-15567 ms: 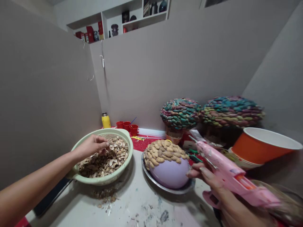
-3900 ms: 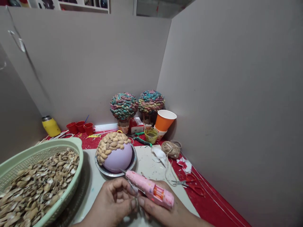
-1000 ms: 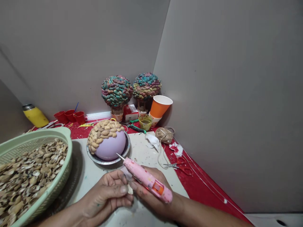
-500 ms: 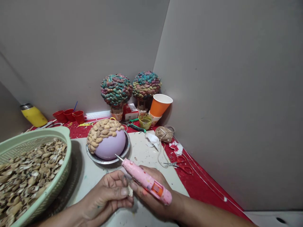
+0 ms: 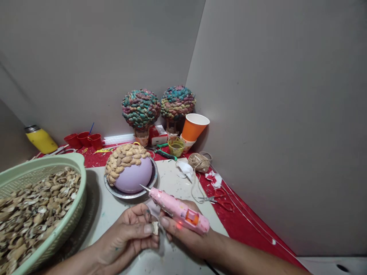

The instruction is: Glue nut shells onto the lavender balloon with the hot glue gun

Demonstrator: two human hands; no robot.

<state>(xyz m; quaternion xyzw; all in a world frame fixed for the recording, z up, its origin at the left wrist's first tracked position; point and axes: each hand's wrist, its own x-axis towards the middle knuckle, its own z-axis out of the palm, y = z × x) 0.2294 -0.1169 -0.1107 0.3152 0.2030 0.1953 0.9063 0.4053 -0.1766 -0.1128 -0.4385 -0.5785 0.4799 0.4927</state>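
Note:
My left hand (image 5: pixel 129 233) pinches a small pale peanut shell (image 5: pixel 155 228) between thumb and fingers. Wrapped around a pink hot glue gun (image 5: pixel 176 208) is my right hand (image 5: pixel 186 229); a red light glows near its thumb. The gun's metal nozzle points up and left, in front of a lilac balloon-like ball (image 5: pixel 134 175). Rows of peanut shells (image 5: pixel 123 160) cover the upper and left part of the ball, which rests in a metal bowl (image 5: pixel 156 179). At the left stands a green basket (image 5: pixel 82 168) filled with loose peanut shells (image 5: pixel 37 210).
Two coloured peanut-shell trees (image 5: pixel 141 109) stand at the back, near an orange paper cup (image 5: pixel 194 128) and a yellow-green cup (image 5: pixel 176 147). Twine (image 5: pixel 199 162) and red-handled scissors (image 5: pixel 222 199) lie at the right. Red cups (image 5: pixel 95 141) and a yellow bottle (image 5: pixel 41 139) are back left.
My right hand has turned the glue gun slightly and drawn a little away from the left fingers, so more of the shell shows. The red light is now brighter.

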